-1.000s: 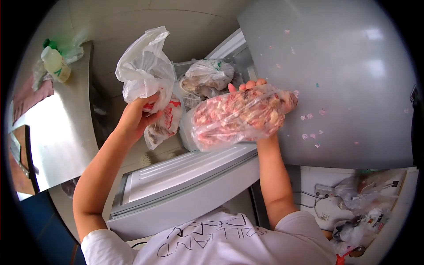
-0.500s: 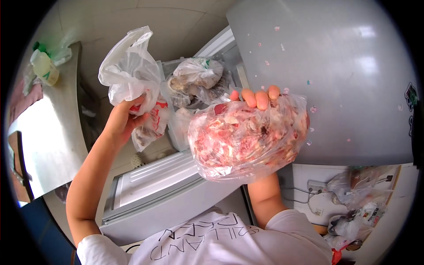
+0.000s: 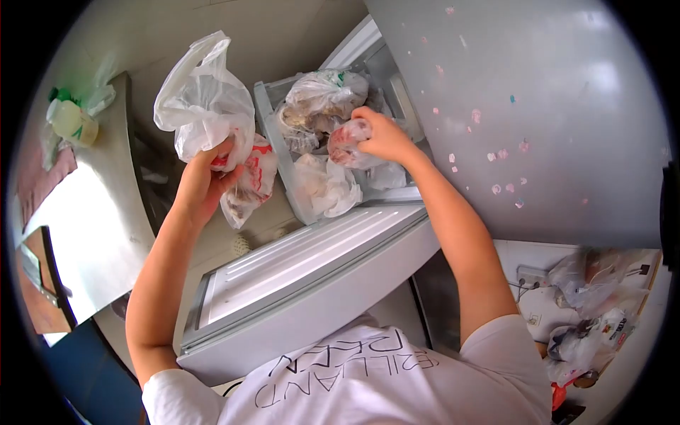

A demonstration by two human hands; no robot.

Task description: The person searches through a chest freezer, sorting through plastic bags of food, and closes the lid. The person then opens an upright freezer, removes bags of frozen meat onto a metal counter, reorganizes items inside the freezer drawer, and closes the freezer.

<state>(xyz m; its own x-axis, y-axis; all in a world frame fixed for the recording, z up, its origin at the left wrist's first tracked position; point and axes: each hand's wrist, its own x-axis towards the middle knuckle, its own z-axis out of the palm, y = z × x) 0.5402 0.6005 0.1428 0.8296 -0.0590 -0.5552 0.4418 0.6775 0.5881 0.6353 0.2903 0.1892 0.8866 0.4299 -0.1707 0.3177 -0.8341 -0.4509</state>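
My left hand (image 3: 205, 180) is closed around a white plastic bag (image 3: 212, 106) with red print, held up to the left of the freezer drawer (image 3: 283, 166). Its lower end, with something brownish inside, dangles beside the drawer wall. Over the drawer, my right hand (image 3: 382, 138) grips a clear bag of reddish meat (image 3: 347, 144). Whether this bag rests on the things below I cannot tell. Behind it lies a knotted bag of brownish food (image 3: 322, 95). A whitish plastic bag (image 3: 326, 185) sits in the near left corner of the drawer.
The freezer's open door (image 3: 312, 283) lies between my body and the drawer. A grey refrigerator door (image 3: 538, 127) with small stickers rises on the right. At left stands a metal counter (image 3: 99, 212) with a bottle (image 3: 74, 122). Plastic bags (image 3: 591, 326) lie at lower right.
The bag of meat has moved away from in front of my chest, down into the drawer area with my right hand. My left hand still holds the white bag, almost unmoved.
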